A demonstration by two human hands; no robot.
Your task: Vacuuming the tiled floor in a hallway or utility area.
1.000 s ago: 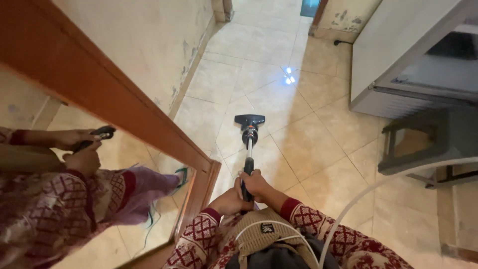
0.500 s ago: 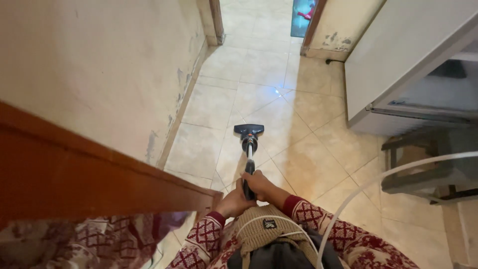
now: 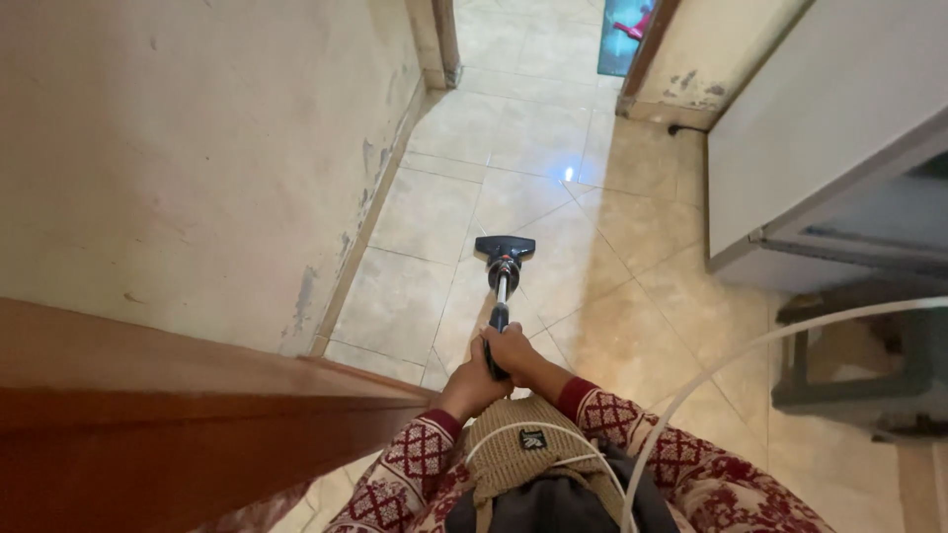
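I have both hands clamped on the vacuum wand, left hand at 7 o'clock of right hand. Its floor head sits on the tiled floor at 12 o'clock; I judge the hallway stretch beyond it remains to be covered.

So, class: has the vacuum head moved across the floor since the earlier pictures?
Cannot tell. The vacuum head sits on different tiles than before, farther down the corridor, but the camera swung too.

Both hands held a vacuum stick. The left hand and right hand gripped its handle together. Its head sat flat on the tile floor, near a wall.
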